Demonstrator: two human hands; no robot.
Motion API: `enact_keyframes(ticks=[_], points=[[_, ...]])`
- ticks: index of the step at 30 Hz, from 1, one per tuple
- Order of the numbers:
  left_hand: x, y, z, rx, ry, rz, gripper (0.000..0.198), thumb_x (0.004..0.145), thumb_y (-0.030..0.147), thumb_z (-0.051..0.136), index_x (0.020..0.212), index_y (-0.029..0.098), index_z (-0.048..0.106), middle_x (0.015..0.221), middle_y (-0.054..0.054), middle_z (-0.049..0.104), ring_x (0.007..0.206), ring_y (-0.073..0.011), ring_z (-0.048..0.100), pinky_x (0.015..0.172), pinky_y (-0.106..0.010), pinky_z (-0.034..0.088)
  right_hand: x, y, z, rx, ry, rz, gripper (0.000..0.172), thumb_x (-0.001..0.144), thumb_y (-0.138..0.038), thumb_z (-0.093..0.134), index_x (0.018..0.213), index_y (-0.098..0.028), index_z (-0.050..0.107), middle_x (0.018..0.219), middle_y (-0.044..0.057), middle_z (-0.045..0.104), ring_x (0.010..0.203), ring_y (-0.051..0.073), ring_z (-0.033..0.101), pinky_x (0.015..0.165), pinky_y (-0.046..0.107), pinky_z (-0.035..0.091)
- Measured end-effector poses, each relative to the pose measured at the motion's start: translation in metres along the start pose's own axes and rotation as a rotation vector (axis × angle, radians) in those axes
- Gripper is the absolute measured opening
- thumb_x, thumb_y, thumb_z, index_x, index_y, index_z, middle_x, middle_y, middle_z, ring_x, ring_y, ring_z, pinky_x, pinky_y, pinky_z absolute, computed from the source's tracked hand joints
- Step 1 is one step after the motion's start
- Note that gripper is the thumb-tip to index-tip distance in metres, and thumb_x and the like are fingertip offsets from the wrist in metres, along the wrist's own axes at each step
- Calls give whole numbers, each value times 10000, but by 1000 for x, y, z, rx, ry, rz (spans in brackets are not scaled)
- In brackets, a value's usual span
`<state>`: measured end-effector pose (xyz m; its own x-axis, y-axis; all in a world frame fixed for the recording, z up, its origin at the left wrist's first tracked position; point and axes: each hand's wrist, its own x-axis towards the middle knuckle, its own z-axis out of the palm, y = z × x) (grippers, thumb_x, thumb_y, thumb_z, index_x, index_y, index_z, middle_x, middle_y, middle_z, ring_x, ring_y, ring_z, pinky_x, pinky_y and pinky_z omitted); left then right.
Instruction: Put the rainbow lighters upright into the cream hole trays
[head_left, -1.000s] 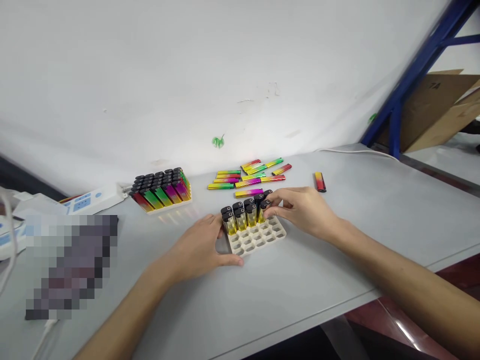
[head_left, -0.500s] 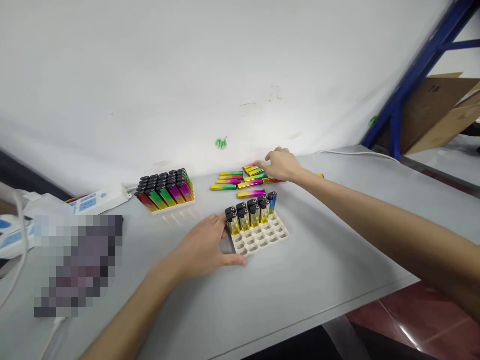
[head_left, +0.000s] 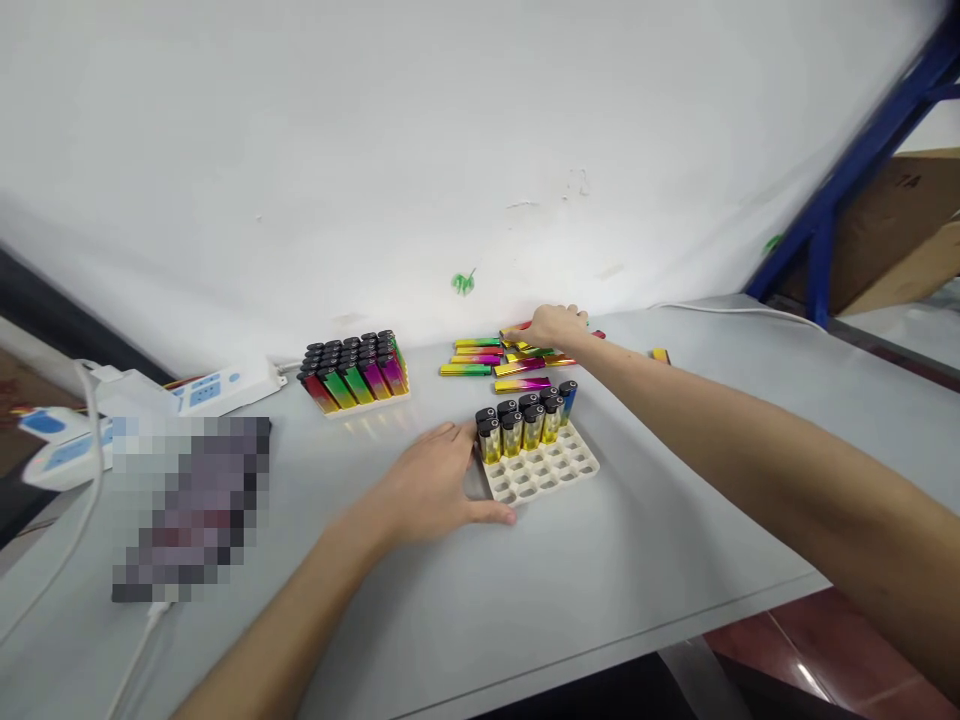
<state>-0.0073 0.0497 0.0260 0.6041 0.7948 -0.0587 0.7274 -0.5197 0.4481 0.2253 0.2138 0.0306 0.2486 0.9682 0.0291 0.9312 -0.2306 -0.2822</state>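
A cream tray (head_left: 544,478) with rows of holes holds several upright lighters (head_left: 532,428). Most have clear, yellow-tinted bodies and black tops; a blue one (head_left: 568,405) stands at the far right corner. My left hand (head_left: 439,480) grips the tray's left side, thumb along the near corner and fingers by the back row. Beyond the tray, shiny multicoloured lighter sleeves (head_left: 523,368) lie loosely heaped. My right hand (head_left: 556,325) reaches over this heap, fingers apart and bent downward. Its fingertips are partly hidden, and I see nothing held in it.
A second tray (head_left: 367,404) to the left is filled with lighters in metallic sleeves (head_left: 352,380). Power strips (head_left: 217,390) and a blurred-out dark object (head_left: 199,510) with a white cable lie farther left. One sleeve (head_left: 660,355) rests apart on the right. A white wall rises behind.
My right hand has lowered onto the heap of sleeves. My left hand stays at the tray. The whole view has shifted slightly, so things appear farther right.
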Motion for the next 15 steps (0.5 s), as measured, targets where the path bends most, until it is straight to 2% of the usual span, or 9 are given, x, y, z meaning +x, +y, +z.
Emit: enact_keyframes(ticks=[2, 4, 6, 8, 10, 12, 15], points=[[0, 0, 0, 1, -2, -2, 630, 667, 708, 777, 1062, 240, 629, 1081, -72, 680, 1078, -353, 633, 897, -447, 507, 3, 5, 1, 188, 30, 15, 571, 687, -549, 836, 991, -76, 731, 1175, 261, 691, 1286, 452, 494, 1062, 569, 353], [0, 1, -1, 3, -8, -10, 625, 667, 702, 784, 1051, 235, 625, 1079, -76, 679, 1082, -357, 631, 894, -448, 507, 4, 9, 1, 391, 48, 26, 434, 694, -434, 854, 949, -107, 724, 1080, 209, 723, 1176, 399, 590, 996, 520, 433], [-1, 2, -2, 8, -11, -19, 617, 668, 698, 788, 1037, 232, 623, 1080, -79, 677, 1089, -360, 630, 892, -448, 507, 2, 11, 0, 517, 61, 12, 380, 775, -405, 797, 1025, -135, 702, 1048, 144, 731, 1036, 298, 660, 901, 422, 504], [-2, 4, -3, 8, -6, -22, 607, 674, 699, 782, 1033, 235, 625, 1084, -77, 678, 1093, -357, 630, 892, -447, 508, -3, 13, -3, 642, 98, -23, 356, 862, -407, 718, 1115, -163, 660, 1063, 96, 718, 954, 209, 669, 844, 339, 528], [-3, 5, -3, 0, 2, -24, 598, 678, 695, 778, 1043, 244, 630, 1085, -70, 684, 1092, -349, 632, 896, -444, 509, -12, 17, -8, 890, 110, -84, 280, 921, -368, 651, 1134, -188, 636, 1033, 64, 687, 895, 163, 653, 826, 312, 541], [-3, 5, -3, -7, 5, -25, 602, 675, 684, 785, 1064, 251, 631, 1086, -66, 690, 1090, -341, 634, 905, -442, 508, -25, 25, -13, 1162, 36, -169, 228, 945, -325, 615, 1148, -222, 632, 913, 24, 631, 796, 146, 629, 786, 324, 557], [-3, 4, -2, -9, 6, -23, 613, 670, 674, 794, 1084, 252, 631, 1088, -66, 694, 1085, -340, 638, 913, -445, 507, -50, 48, -17, 1302, -142, -252, 377, 931, -404, 652, 1290, -301, 594, 731, -34, 504, 668, 156, 565, 651, 329, 542]])
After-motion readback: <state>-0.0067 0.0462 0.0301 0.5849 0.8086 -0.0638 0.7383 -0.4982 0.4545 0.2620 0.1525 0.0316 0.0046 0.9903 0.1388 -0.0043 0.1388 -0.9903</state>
